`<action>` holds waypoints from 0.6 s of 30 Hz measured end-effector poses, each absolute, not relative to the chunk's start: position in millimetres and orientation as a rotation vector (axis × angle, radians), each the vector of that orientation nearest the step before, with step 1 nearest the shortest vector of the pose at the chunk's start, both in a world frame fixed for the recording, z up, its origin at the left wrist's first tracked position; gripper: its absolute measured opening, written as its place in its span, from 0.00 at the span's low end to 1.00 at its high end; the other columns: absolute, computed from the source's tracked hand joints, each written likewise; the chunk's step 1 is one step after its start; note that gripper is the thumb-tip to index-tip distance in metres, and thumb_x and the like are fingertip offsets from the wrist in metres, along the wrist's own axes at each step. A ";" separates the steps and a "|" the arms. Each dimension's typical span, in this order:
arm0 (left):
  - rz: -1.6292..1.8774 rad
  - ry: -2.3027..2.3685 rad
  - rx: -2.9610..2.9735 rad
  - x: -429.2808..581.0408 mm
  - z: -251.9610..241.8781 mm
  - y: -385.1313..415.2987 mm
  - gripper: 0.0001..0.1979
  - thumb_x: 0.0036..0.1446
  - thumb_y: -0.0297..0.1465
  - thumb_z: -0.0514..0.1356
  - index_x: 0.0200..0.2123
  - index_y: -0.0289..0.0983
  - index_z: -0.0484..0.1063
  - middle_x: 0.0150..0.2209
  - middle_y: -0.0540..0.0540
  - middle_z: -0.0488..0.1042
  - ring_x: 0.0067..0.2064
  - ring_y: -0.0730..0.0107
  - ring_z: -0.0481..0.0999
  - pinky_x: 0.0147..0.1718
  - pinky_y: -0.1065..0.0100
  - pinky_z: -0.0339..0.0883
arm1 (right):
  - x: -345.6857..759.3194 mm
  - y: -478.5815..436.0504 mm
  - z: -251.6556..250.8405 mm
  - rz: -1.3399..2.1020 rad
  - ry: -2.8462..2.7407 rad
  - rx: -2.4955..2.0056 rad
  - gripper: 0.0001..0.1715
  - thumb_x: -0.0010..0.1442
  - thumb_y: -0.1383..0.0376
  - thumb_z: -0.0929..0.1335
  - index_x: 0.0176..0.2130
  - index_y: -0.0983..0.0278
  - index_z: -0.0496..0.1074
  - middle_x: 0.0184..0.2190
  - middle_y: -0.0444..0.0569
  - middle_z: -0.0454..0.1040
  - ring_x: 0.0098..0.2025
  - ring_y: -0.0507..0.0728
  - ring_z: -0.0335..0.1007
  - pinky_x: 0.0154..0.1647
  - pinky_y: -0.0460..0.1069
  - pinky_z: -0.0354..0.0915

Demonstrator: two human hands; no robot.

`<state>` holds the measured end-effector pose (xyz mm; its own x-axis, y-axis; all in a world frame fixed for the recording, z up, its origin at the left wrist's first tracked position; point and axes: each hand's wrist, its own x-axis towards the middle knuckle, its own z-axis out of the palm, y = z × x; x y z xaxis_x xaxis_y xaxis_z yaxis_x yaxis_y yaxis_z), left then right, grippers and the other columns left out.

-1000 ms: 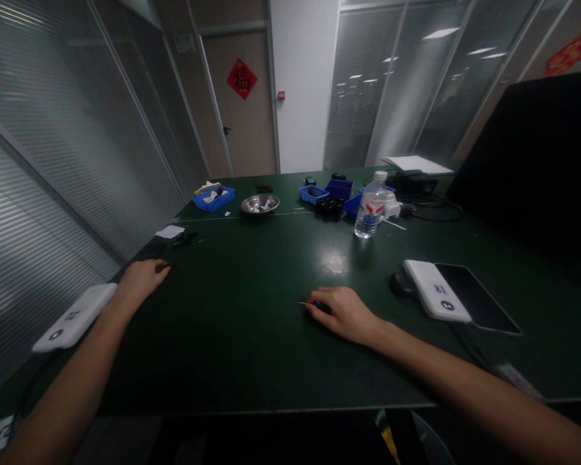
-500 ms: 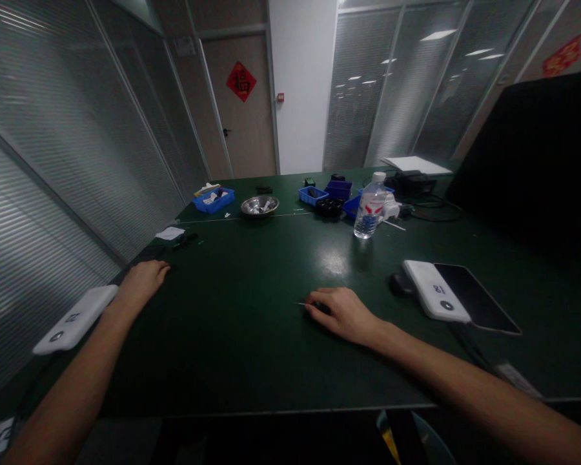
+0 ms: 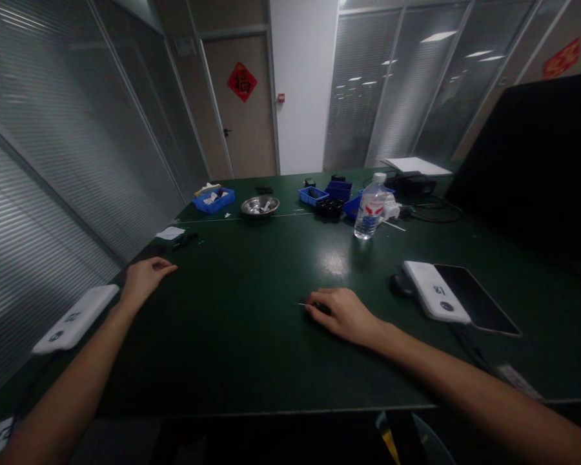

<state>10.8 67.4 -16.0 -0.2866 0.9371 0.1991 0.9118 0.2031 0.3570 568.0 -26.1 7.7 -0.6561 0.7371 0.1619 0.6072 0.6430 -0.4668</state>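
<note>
My left hand [image 3: 148, 279] is at the left side of the green table, thumb and forefinger brought together in a pinch. Whatever may be between those fingertips is too small to make out. Just beyond it lie a small dark object [image 3: 186, 241] and a white piece of paper [image 3: 170, 233]. My right hand [image 3: 341, 313] rests on the table right of the middle, its fingers curled round a small screwdriver [image 3: 322, 307]. The tool's handle is dark and mostly hidden, while its thin metal shaft points left.
Toward the back stand a metal bowl [image 3: 260, 206], a blue basket [image 3: 214, 200], several blue trays and a water bottle [image 3: 370, 208]. A white power bank [image 3: 436, 291] lies against a phone [image 3: 477, 298] at right. Another white power bank [image 3: 76, 320] sits by my left forearm.
My left hand has lifted slightly and shifted a little to the right, its thumb and forefinger now stretched forward in a pinch. My right hand has stayed in place with the screwdriver.
</note>
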 end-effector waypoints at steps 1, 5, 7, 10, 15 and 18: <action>0.657 2.389 1.794 10.9 -16.4 68.1 0.19 0.52 0.49 0.65 0.39 0.42 0.81 0.42 0.44 0.82 0.44 0.55 0.81 0.43 0.63 0.71 | 568.0 -25.9 7.4 0.538 -2.529 -1.076 0.15 0.73 0.58 0.63 0.46 0.61 0.76 0.36 0.47 0.75 0.33 0.53 0.69 0.35 0.47 0.60; 0.697 2.381 1.671 13.9 -17.1 69.4 0.20 0.50 0.49 0.67 0.40 0.40 0.80 0.42 0.43 0.82 0.43 0.55 0.81 0.42 0.63 0.72 | 567.9 -25.5 7.2 0.549 -2.530 -1.081 0.16 0.73 0.58 0.62 0.46 0.61 0.77 0.36 0.47 0.75 0.33 0.53 0.69 0.35 0.47 0.59; 0.713 2.374 1.669 15.5 -17.5 68.9 0.21 0.50 0.49 0.68 0.40 0.40 0.79 0.42 0.43 0.82 0.44 0.54 0.81 0.43 0.62 0.72 | 567.8 -25.7 7.8 0.548 -2.528 -1.079 0.16 0.73 0.58 0.62 0.46 0.61 0.77 0.36 0.47 0.75 0.34 0.53 0.70 0.35 0.47 0.60; 0.754 2.347 1.683 15.4 -19.3 68.1 0.22 0.51 0.50 0.68 0.40 0.39 0.79 0.42 0.42 0.82 0.44 0.54 0.81 0.43 0.61 0.72 | 567.7 -26.4 9.0 0.552 -2.528 -1.078 0.16 0.73 0.58 0.62 0.46 0.61 0.77 0.36 0.47 0.75 0.34 0.53 0.70 0.35 0.47 0.60; 0.812 2.361 1.615 9.4 -24.2 70.2 0.25 0.50 0.52 0.67 0.42 0.39 0.79 0.43 0.40 0.82 0.44 0.53 0.81 0.40 0.60 0.72 | 567.4 -27.2 9.2 0.554 -2.529 -1.071 0.16 0.73 0.58 0.62 0.46 0.61 0.77 0.36 0.48 0.76 0.34 0.53 0.70 0.35 0.48 0.60; 0.810 2.396 1.557 5.2 -26.6 72.8 0.26 0.49 0.53 0.66 0.41 0.38 0.79 0.43 0.39 0.82 0.44 0.52 0.81 0.40 0.60 0.71 | 567.3 -26.9 8.5 0.541 -2.531 -1.070 0.16 0.73 0.58 0.62 0.46 0.61 0.77 0.37 0.48 0.76 0.34 0.53 0.71 0.35 0.48 0.60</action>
